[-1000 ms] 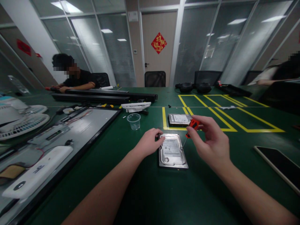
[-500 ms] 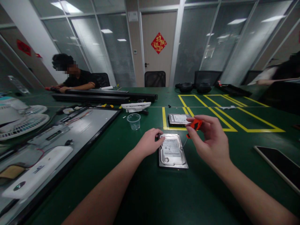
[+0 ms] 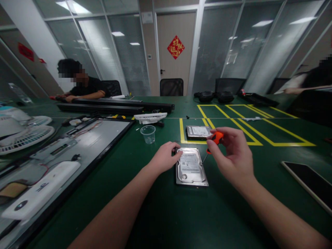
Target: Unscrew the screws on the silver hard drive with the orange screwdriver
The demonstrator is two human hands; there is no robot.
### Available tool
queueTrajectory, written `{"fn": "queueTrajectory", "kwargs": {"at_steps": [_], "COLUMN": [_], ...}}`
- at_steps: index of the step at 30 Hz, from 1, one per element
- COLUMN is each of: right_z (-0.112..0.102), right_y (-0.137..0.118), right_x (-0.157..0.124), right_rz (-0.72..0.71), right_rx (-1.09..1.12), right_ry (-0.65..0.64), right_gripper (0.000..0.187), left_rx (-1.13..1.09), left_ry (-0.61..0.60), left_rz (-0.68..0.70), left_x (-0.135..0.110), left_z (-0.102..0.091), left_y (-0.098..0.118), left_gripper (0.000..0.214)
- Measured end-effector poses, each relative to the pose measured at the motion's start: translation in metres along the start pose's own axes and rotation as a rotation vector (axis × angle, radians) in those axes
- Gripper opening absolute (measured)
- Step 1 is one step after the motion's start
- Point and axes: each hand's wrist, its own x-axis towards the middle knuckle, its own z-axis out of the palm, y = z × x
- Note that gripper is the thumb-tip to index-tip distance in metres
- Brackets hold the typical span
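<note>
A silver hard drive (image 3: 191,167) lies flat on the green table in front of me. My left hand (image 3: 165,158) is closed on its far left corner and holds it down. My right hand (image 3: 233,156) grips an orange-handled screwdriver (image 3: 214,139) upright by its handle. The thin shaft slants down to the drive's right edge. A second hard drive (image 3: 198,131) lies just beyond, inside a yellow taped box.
A clear plastic cup (image 3: 148,134) stands left of the drives. A large opened flat screen (image 3: 62,155) with loose parts fills the left side. A dark tablet (image 3: 308,182) lies at right. One person sits at the far left (image 3: 83,86), another at the far right.
My right hand's fingers have shifted slightly on the screwdriver handle, which has turned a little. The left hand and the drive have stayed put.
</note>
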Motion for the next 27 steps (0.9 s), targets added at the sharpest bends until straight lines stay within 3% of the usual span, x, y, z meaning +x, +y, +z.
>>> {"fn": "queueTrajectory", "kwargs": {"at_steps": [6, 13, 21, 27], "right_z": [-0.0021, -0.0027, -0.0024, -0.0023], "right_y": [-0.0010, -0.0015, -0.0010, -0.0035], "right_x": [0.0022, -0.0014, 0.0020, -0.0009], "right_rz": [-0.075, 0.013, -0.070, -0.004], "right_rx": [-0.110, 0.018, -0.122, -0.009], "right_ry": [0.016, -0.050, 0.007, -0.037], "right_gripper": [0.037, 0.038, 0.038, 0.039], "left_rx": [-0.007, -0.005, 0.003, -0.001], "left_ry": [0.010, 0.009, 0.011, 0.011], "left_rz": [0.026, 0.017, 0.006, 0.001], "left_x": [0.0009, 0.0005, 0.0002, 0.0000], "left_z": [0.0015, 0.0008, 0.0004, 0.0009], "left_y": [-0.0014, -0.0009, 0.0003, -0.0008], "left_gripper": [0.026, 0.026, 0.026, 0.027]}}
